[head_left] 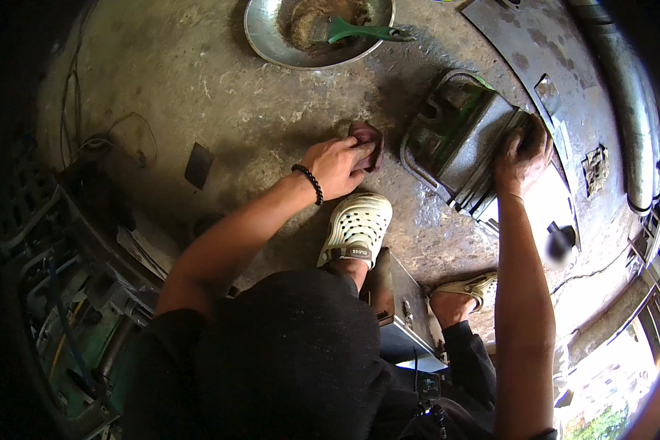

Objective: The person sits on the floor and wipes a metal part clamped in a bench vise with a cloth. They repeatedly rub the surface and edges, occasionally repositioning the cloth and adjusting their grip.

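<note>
My left hand, with a black beaded bracelet at its wrist, pinches a folded reddish-brown sheet; whether this is sandpaper or cloth I cannot tell. To its right, a heavy cast-metal part rests on the stained floor. It is green and grey, with a slotted flange on its left side, and looks like a vise. The fingers of my right hand wrap around its right edge, some of them hidden behind it. A gap separates the sheet from the metal part.
A metal basin at the far side holds brown residue and a green-handled brush. A dark square piece lies left. Metal sheet and a pipe stand right. My clog is close to my left hand.
</note>
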### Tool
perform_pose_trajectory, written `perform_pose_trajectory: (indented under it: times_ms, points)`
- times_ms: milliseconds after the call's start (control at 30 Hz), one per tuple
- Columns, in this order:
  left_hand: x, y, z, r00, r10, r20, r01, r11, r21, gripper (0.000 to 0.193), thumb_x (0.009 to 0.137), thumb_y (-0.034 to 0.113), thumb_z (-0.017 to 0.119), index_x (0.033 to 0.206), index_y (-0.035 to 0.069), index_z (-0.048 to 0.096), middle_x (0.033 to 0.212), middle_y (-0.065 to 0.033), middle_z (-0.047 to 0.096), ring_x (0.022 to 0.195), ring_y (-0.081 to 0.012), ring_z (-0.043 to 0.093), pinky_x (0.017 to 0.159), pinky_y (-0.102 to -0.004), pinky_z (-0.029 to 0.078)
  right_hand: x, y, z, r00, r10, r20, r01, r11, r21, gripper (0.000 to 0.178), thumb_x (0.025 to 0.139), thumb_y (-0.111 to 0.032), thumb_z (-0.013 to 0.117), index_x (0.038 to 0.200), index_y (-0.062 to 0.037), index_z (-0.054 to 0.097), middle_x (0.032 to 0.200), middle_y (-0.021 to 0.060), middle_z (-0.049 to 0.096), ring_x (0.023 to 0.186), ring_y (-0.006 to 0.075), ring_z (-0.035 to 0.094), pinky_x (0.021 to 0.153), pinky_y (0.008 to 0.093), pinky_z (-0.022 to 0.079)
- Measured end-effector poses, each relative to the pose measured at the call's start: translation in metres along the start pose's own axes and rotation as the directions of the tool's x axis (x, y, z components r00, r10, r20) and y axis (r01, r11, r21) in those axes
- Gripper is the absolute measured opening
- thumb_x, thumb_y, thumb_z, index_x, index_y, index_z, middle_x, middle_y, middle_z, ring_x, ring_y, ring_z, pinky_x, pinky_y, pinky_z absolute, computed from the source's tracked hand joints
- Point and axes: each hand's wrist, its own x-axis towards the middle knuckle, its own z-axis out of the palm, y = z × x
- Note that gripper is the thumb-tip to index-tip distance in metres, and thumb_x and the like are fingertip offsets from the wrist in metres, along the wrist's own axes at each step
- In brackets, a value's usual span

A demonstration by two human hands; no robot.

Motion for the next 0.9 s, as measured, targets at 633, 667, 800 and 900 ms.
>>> perform_pose_trajectory:
  times_ms: [633, 667, 800, 900]
  points:
    - [0.015, 0.055, 0.088, 0.95, 0.288, -0.123, -0.264, 0.948, 0.177, 0.071, 0.085, 0.022, 0.062, 0.149, 0.006, 0.037, 0.142, -0.018, 0.05, 0.138, -0.0309, 0.041, 0.112, -0.0524, 0.03, 0.0, 0.001, 0.001, 0.999, 0.047, 0.018, -0.046, 0.998, -0.053, 0.041, 0.085, -0.023, 0.06, 0.122, -0.0068, 0.064, 0.126, 0.0172, 0.06, 0.12, 0.0359, 0.054, 0.106, 0.0459, 0.039]
    - [0.009, 0.055, 0.088, 0.935, 0.337, -0.108, -0.322, 0.936, 0.141, 0.073, 0.083, 0.022, 0.065, 0.149, 0.007, 0.038, 0.141, -0.0173, 0.051, 0.137, -0.0306, 0.043, 0.111, -0.0525, 0.032, 0.0, 0.001, 0.001, 0.999, 0.042, 0.019, -0.041, 0.998, -0.054, 0.041, 0.085, -0.023, 0.06, 0.122, -0.0067, 0.064, 0.125, 0.0173, 0.06, 0.12, 0.0359, 0.054, 0.106, 0.046, 0.039]
    - [-0.005, 0.079, 0.098, 0.852, 0.523, 0.022, -0.524, 0.85, 0.055, 0.061, 0.083, 0.023, 0.067, 0.141, 0.015, 0.048, 0.143, -0.0137, 0.051, 0.133, -0.0293, 0.048, 0.11, -0.0489, 0.037, 0.0, 0.001, 0.001, 1.0, 0.007, 0.002, -0.007, 0.998, -0.062, 0.041, 0.084, -0.022, 0.06, 0.122, -0.0066, 0.064, 0.124, 0.0176, 0.061, 0.119, 0.0362, 0.054, 0.106, 0.0465, 0.039]
    - [0.018, 0.106, 0.108, 0.779, 0.626, 0.035, -0.616, 0.754, 0.229, 0.051, 0.09, 0.026, 0.057, 0.139, 0.013, 0.051, 0.147, -0.0105, 0.048, 0.138, -0.0285, 0.043, 0.117, -0.0488, 0.031, 0.0, 0.002, 0.002, 1.0, 0.009, 0.006, -0.008, 0.998, -0.068, 0.041, 0.083, -0.022, 0.06, 0.121, -0.0065, 0.064, 0.123, 0.0177, 0.061, 0.118, 0.0363, 0.054, 0.106, 0.0465, 0.04]
